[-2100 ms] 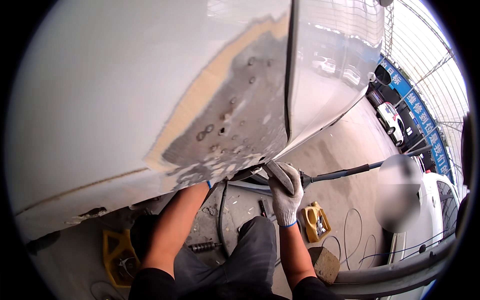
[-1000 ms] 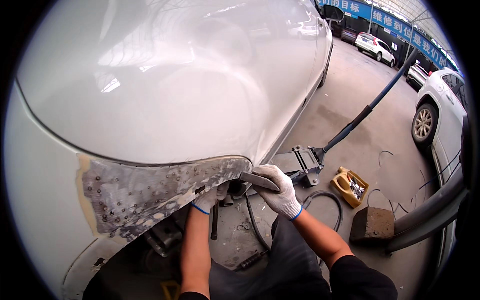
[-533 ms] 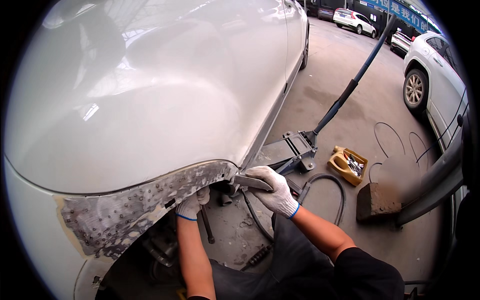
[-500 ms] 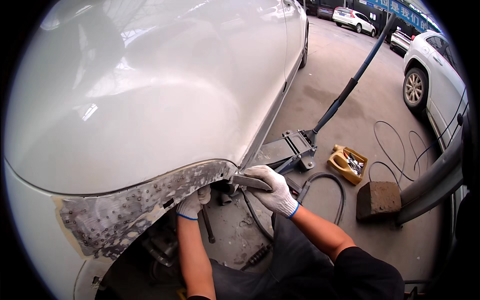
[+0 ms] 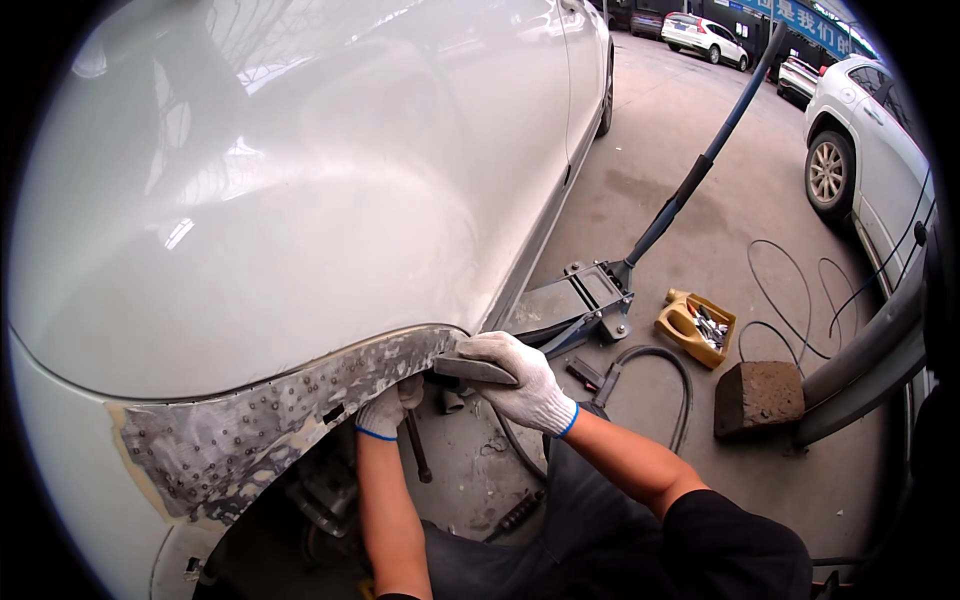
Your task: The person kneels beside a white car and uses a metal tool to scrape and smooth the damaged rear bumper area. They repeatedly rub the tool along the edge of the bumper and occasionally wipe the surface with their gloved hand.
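In my gloved right hand (image 5: pixel 515 378) is a flat grey metal bar (image 5: pixel 472 370), closed in my grip. It lies at the right end of the fender's wheel-arch edge. The fender's bare strip (image 5: pixel 240 425) is sanded, with many small dark dots and patches of old paint. My gloved left hand (image 5: pixel 385 412) reaches under the arch edge, its fingers partly hidden behind the metal. From that hand a dark rod with a thicker end (image 5: pixel 417 450) hangs down, its upper end out of sight. The left fingers look closed around it.
A floor jack (image 5: pixel 590 300) with a long blue handle stands beside the white car (image 5: pixel 330 230). To the right are a cut-open yellow jug (image 5: pixel 697 328) of small parts, a brown block (image 5: pixel 758 398), a grey post (image 5: pixel 865 350) and loose cables. A black hose (image 5: pixel 685 400) curves over the floor.
My right hand has shifted left with the metal bar, which now overlaps the fender edge more. My left hand has stayed nearly in place.
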`<move>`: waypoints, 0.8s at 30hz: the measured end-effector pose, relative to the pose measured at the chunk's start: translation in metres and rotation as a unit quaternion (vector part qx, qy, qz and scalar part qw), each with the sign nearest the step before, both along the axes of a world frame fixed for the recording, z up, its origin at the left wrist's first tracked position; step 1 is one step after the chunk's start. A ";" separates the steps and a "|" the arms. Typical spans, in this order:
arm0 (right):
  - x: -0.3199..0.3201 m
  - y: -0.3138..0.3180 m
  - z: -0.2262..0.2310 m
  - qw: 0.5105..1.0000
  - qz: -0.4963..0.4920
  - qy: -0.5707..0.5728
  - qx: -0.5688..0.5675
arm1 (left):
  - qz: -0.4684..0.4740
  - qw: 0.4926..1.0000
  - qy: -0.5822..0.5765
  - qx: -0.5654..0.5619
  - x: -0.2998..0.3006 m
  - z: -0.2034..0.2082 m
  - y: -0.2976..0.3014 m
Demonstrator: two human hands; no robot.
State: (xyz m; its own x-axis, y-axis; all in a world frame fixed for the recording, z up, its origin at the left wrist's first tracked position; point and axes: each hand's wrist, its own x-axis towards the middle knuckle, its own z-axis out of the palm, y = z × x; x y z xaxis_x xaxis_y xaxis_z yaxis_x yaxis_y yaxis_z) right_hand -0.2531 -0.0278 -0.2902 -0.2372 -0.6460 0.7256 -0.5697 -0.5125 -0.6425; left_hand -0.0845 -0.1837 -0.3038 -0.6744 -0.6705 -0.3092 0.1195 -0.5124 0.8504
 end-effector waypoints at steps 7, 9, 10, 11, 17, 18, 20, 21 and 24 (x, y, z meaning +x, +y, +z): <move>-0.004 0.005 -0.003 1.000 0.001 0.010 0.027 | -0.057 0.998 0.038 0.010 0.007 -0.020 -0.011; -0.006 0.012 -0.005 0.999 -0.001 0.010 0.035 | -0.014 1.000 0.018 -0.003 0.005 -0.021 -0.012; -0.007 0.014 -0.006 0.999 -0.003 0.009 0.040 | -0.020 0.999 0.024 0.008 0.008 -0.025 -0.014; -0.009 0.014 -0.009 0.999 0.001 0.007 0.032 | -0.027 0.999 0.030 0.019 0.011 -0.030 -0.020; -0.007 0.008 -0.009 1.000 -0.004 0.011 0.028 | -0.085 0.996 0.028 0.007 0.006 -0.021 -0.013; -0.008 0.007 -0.008 1.000 -0.001 0.015 0.026 | -0.082 0.996 0.023 0.002 0.006 -0.019 -0.013; -0.007 0.009 -0.009 1.000 0.002 0.008 0.030 | -0.068 0.996 0.039 0.035 0.007 -0.018 -0.013; -0.007 0.011 -0.009 0.999 0.001 0.005 0.034 | -0.061 0.996 0.048 0.053 0.008 -0.020 -0.013; -0.008 0.016 -0.013 0.998 0.002 -0.030 0.049 | -0.003 0.999 0.037 -0.001 0.007 -0.025 -0.014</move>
State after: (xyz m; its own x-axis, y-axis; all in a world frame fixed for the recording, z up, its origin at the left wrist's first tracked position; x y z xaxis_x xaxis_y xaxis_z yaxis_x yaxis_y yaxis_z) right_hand -0.2611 -0.0122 -0.3028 -0.2752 -0.7143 0.6434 -0.5268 -0.4478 -0.7224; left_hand -0.0770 -0.1977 -0.3284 -0.6992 -0.6670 -0.2572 0.1782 -0.5110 0.8409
